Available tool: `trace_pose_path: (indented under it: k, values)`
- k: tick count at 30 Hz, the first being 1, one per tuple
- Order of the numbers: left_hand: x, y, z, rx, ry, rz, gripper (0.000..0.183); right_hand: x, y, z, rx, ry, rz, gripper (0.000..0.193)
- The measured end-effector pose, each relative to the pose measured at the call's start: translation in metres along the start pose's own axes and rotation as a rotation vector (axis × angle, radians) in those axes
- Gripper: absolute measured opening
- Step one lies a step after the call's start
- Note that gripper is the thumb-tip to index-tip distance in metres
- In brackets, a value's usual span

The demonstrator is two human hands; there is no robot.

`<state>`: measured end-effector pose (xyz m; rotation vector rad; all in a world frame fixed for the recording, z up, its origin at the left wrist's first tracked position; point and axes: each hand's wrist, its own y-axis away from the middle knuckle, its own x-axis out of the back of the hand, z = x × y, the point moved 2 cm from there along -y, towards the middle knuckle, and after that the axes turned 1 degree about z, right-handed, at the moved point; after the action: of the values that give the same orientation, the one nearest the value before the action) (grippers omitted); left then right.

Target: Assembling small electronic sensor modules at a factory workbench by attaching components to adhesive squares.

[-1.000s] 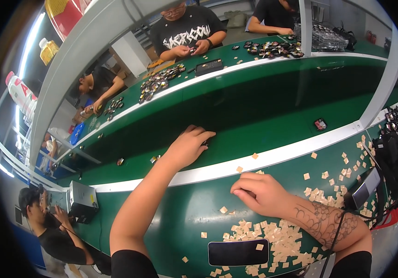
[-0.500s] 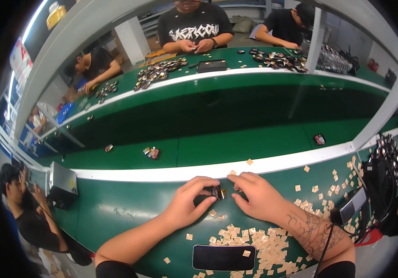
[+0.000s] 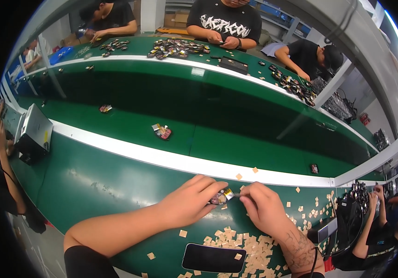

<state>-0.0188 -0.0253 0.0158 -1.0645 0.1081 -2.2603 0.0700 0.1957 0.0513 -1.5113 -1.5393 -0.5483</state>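
A small dark electronic module [image 3: 218,198] with a silver and yellow flap sits between my hands, above the green bench. My left hand [image 3: 190,198] grips it from the left, thumb below and fingers over the top. Close by the flap's right end, the fingertips of my right hand [image 3: 263,206] are pinched together. What they hold, if anything, is too small to make out. Small beige square pads [image 3: 260,248] lie heaped below my right hand. A black phone [image 3: 213,258] lies beside this heap, with one pad on its screen.
Beyond the white rail [image 3: 152,152] runs a green belt [image 3: 138,129] carrying a few modules [image 3: 162,132]. A grey metal box [image 3: 34,134] stands at left. At right are a dark device with a screen [image 3: 323,230] and cables. Several people work around the line.
My view has tilted and shifted. The module has turned, showing more of its inner side and flap. My right fingers have come together beside the flap, where they were apart before.
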Motion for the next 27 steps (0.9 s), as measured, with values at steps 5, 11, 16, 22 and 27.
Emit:
trace_pose_path:
  k: [5, 11, 16, 22, 27]
  values:
    - [-0.004, 0.004, -0.001, -0.031, -0.027, 0.008, 0.058, -0.011, 0.002, -0.02, 0.155, 0.276, -0.046, 0.015]
    - [-0.008, 0.004, 0.003, -0.038, -0.048, 0.003, 0.053, -0.018, 0.003, -0.026, 0.205, 0.499, -0.102, 0.019]
    - [-0.007, 0.004, 0.003, 0.0, -0.006, -0.002, 0.049, -0.025, 0.004, -0.018, 0.129, 0.378, -0.076, 0.015]
    - [-0.011, 0.005, 0.007, 0.001, -0.052, 0.01, 0.05, -0.014, 0.005, -0.032, 0.173, 0.493, -0.153, 0.019]
    - [-0.01, 0.006, 0.005, 0.005, -0.045, 0.034, 0.05, -0.024, 0.007, -0.019, 0.137, 0.39, -0.062, 0.014]
